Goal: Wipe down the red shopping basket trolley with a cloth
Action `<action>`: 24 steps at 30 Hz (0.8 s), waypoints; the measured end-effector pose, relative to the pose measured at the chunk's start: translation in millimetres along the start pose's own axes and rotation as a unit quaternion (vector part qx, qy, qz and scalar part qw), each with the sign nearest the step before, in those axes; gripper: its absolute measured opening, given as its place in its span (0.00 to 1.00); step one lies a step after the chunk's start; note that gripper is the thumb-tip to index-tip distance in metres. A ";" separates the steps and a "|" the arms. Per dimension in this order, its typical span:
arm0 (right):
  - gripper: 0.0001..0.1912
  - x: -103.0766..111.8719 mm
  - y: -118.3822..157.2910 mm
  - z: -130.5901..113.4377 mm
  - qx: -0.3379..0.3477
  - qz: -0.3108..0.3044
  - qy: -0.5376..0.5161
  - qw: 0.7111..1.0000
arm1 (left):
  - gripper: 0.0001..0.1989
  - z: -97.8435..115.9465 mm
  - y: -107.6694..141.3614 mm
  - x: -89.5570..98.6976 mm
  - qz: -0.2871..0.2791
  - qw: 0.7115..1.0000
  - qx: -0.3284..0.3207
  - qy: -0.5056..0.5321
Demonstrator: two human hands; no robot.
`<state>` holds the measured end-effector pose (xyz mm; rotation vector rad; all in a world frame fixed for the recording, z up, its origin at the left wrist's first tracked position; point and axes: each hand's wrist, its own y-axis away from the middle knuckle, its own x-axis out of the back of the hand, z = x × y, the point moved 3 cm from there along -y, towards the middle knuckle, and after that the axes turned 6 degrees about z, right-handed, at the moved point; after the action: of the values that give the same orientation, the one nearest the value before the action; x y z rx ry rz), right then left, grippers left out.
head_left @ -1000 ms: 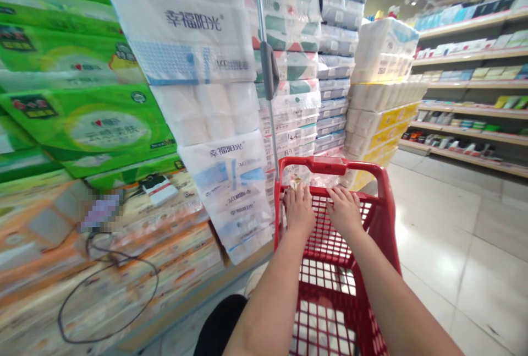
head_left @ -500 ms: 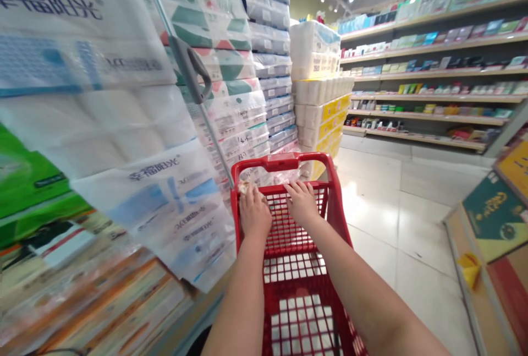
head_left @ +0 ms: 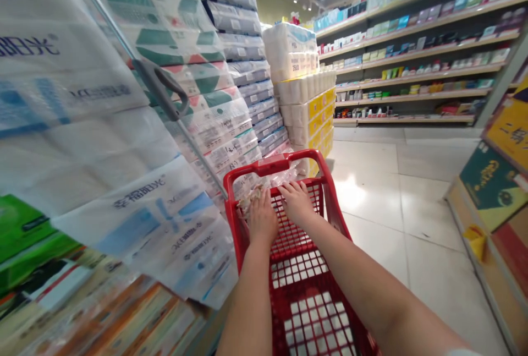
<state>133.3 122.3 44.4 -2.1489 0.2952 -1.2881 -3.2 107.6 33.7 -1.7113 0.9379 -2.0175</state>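
left hand [head_left: 263, 219] and right hand [head_left: 297, 203], fingers slightly spread, rest on red cart [head_left: 275, 165].

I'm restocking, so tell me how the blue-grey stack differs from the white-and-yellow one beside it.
The blue-grey stack has slim, flat packs; the white-and-yellow stack has bulkier ones. The blue-grey stack's top shows higher in view than the white-and-yellow stack's. Both are piled packs.
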 end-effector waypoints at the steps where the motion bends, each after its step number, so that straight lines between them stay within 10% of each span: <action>1: 0.25 0.6 0.1 0.2 -0.001 -0.003 -0.001 1.000 | 0.30 -1.5 0.1 0.5 0.010 1.000 0.018 -0.008; 5: 0.26 3.3 0.5 0.6 0.000 -0.013 -0.011 1.000 | 0.26 -7.8 2.6 -0.2 0.059 0.991 0.112 -0.045; 15: 0.25 5.0 0.4 1.0 -0.008 -0.037 -0.009 0.999 | 0.26 -16.8 -0.9 -4.0 0.112 0.985 0.106 0.082; 24: 0.26 2.7 -0.3 0.2 -0.007 -0.036 -0.007 0.999 | 0.29 -8.7 -1.5 -2.3 0.021 0.999 0.035 0.010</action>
<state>134.8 121.3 46.4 -2.1974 0.2226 -1.3150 -10.8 112.5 32.5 -1.6240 0.8917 -2.0189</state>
